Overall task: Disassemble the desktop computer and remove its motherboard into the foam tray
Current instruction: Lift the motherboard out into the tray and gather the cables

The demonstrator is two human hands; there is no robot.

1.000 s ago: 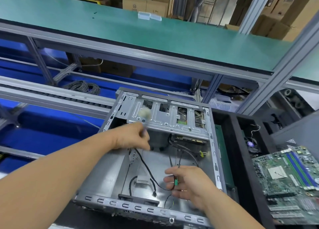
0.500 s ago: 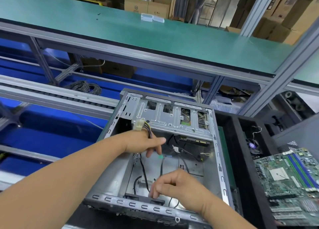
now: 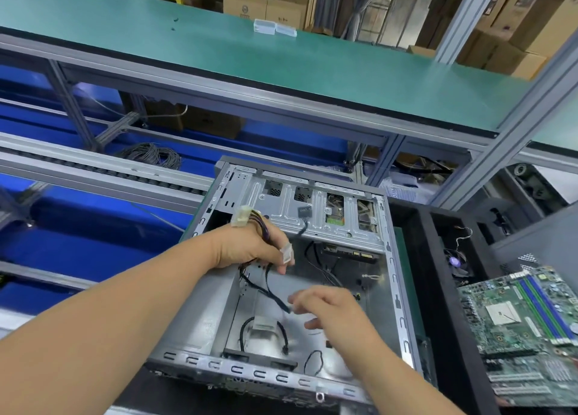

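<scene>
At the centre of the head view, the open desktop computer case (image 3: 200, 308) lies on its side on the dark surface (image 3: 175, 396), its metal floor bare apart from loose black cables. To the right of the case sits the black foam tray (image 3: 434, 289); the green motherboard (image 3: 528, 327) rests in its near compartment, and a small fan (image 3: 455, 263) lies in the compartment beyond. A green-topped bench (image 3: 281, 58) and stacked cardboard boxes (image 3: 266, 5) fill the background. The left hand (image 3: 250, 249), reaching over the case's left wall, grips a cable bundle (image 3: 264, 227) with fingers curled round it; a white connector (image 3: 243, 216) projects above the fist and a second white plug (image 3: 286, 252) shows at the fingertips. The right hand (image 3: 331, 308), low inside the case, pinches the end of a thin black cable (image 3: 275, 295) between thumb and forefinger; motion blur obscures its remaining fingers.
</scene>
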